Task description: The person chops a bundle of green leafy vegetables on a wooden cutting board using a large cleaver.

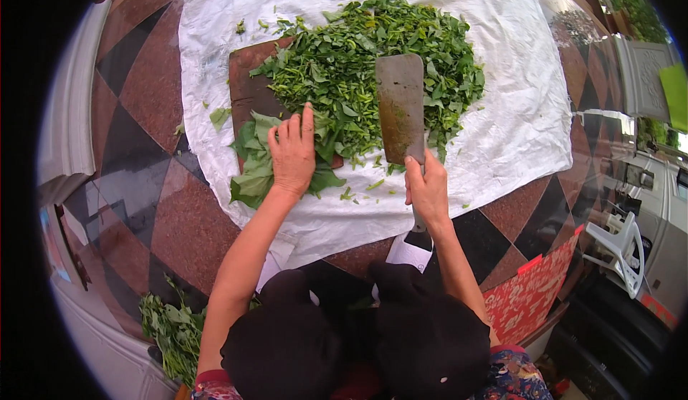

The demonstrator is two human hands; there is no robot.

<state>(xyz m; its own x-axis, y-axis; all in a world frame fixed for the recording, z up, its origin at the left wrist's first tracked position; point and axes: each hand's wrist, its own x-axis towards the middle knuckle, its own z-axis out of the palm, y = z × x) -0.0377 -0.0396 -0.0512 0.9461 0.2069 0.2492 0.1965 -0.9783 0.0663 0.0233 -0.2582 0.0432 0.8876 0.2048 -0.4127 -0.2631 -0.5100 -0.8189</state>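
Note:
My right hand (428, 188) grips the handle of a cleaver (401, 107), its broad, stained blade pointing away from me beside the chopped greens. With spread fingers, my left hand (293, 153) rests on a bunch of whole green leaves (255, 166). Those leaves lie over the near part of a dark wooden chopping board (250, 86). A wide heap of chopped leaves and stems (355, 61) covers the board's right side and spreads onto a white woven cloth (516, 110). Part of the board is hidden under the greens.
Red and black floor tiles (188, 223) surround the cloth. More uncut leafy stems (174, 330) lie at my lower left. A red patterned panel (529, 287) and a white plastic stool (621, 252) are at the right. My dark-clothed knees (430, 335) are close to the cloth's near edge.

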